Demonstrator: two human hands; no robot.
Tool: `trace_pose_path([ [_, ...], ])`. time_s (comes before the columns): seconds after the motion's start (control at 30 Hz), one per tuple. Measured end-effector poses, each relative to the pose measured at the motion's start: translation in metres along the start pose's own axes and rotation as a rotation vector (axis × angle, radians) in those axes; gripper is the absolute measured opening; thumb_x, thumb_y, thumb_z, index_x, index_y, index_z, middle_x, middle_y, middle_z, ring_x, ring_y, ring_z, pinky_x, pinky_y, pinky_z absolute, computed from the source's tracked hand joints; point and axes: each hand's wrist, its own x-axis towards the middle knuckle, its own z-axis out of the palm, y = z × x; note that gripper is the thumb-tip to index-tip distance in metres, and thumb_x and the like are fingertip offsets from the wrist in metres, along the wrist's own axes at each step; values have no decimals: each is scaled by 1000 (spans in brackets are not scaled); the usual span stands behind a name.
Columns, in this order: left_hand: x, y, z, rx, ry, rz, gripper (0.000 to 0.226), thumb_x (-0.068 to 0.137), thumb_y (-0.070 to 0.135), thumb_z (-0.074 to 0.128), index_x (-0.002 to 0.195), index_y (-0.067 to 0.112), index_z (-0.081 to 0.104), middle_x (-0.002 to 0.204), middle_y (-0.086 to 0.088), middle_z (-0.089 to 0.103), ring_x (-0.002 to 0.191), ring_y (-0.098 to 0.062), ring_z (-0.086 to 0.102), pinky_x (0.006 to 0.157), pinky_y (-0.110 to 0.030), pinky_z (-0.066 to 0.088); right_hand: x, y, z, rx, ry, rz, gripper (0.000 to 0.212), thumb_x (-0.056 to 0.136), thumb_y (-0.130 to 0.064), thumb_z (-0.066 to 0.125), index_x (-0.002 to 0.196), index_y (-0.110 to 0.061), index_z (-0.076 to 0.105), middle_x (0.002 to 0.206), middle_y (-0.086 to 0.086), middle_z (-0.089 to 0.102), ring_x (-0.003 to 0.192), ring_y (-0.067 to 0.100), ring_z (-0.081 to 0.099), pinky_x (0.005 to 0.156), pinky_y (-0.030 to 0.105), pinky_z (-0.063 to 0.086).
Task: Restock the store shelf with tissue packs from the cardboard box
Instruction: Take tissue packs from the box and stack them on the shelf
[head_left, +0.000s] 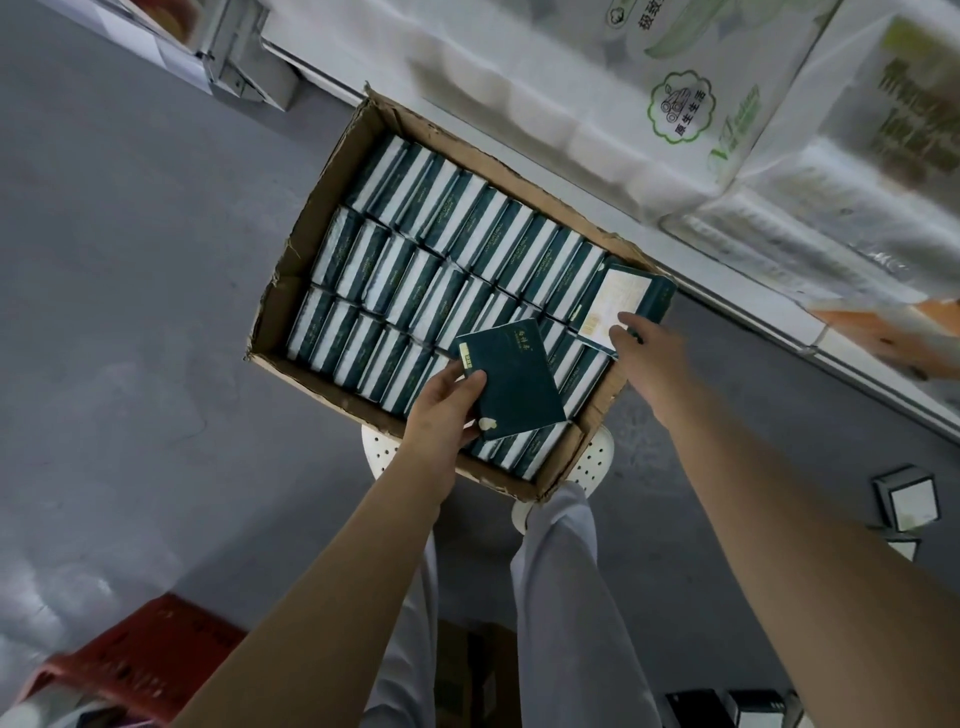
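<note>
An open cardboard box (291, 270) lies on the grey floor, packed with several rows of dark green and white tissue packs (415, 260) standing on edge. My left hand (447, 410) grips one dark green tissue pack (511, 382) just above the box's near corner. My right hand (641, 340) grips a second tissue pack (628, 299) at the box's right end, its pale printed face turned up. The store shelf (519, 114) runs along the top right, behind the box.
Large white tissue bundles (701, 104) fill the shelf's lower level. A red crate (135, 660) sits at the bottom left. Small boxes (906, 501) stand on the floor at the right. My white shoes (589, 462) and trousers are under the box's near edge.
</note>
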Motion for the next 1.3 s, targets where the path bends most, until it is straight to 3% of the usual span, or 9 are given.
trace_pose_path([
  [0.1,3,0,1,6,-18,1,19,93,19,63,110,26,61,109,-4,71,107,-24,65,92,-40,53,5,-2,4,78,44,33,43,100,-31,47,143,-28,48,147,4,28,113,22,46,100,36,42],
  [0.27,9,4,2,24,-34,15,20,93,21,63,113,25,61,109,-3,71,107,-23,66,94,-41,53,15,-4,11,83,-40,125,49,100,-36,43,149,-32,37,157,3,29,139,28,34,111,44,32],
  [0.5,8,9,1,-6,-9,39,27,95,20,60,122,22,57,111,-4,69,103,-20,66,84,-35,54,10,-3,25,11,52,122,55,98,-34,45,150,-18,36,160,5,19,141,28,33,112,40,31],
  [0.63,1,6,3,-29,27,44,19,94,20,62,113,25,60,109,-4,70,103,-21,66,82,-35,55,-7,-5,33,-63,178,-58,49,95,-37,56,134,-7,56,155,5,24,130,30,41,110,47,37],
  [0.77,-15,8,5,-4,110,67,28,93,25,63,120,17,58,112,-6,69,104,-24,67,82,-37,57,-34,-11,26,-225,283,-282,42,94,-43,58,122,-12,67,150,0,35,126,30,47,107,46,39],
  [1.0,-72,54,4,-103,164,151,37,94,25,62,128,22,48,113,-5,66,102,-22,66,83,-36,57,-102,-60,-14,-164,363,-695,19,85,-5,69,103,-10,75,130,3,57,118,29,55,96,48,50],
  [1.1,-119,90,0,-101,150,228,53,95,23,61,141,31,37,112,-5,64,98,-23,68,87,-41,57,-159,-102,-40,-190,392,-832,15,84,0,66,91,-13,65,114,1,61,107,25,57,85,47,52],
  [1.2,-182,129,-5,-55,112,305,55,96,20,58,142,36,33,101,-6,65,88,-24,69,82,-42,59,-229,-148,-64,-174,344,-850,37,86,-2,67,118,-17,56,113,-10,51,107,13,48,92,36,46],
  [1.3,-249,164,-16,-36,69,397,41,96,12,57,132,26,43,85,-5,63,61,-17,60,59,-34,54,-294,-185,-89,-316,299,-940,67,87,-5,68,147,-16,40,121,-8,46,113,10,38,99,29,36],
])
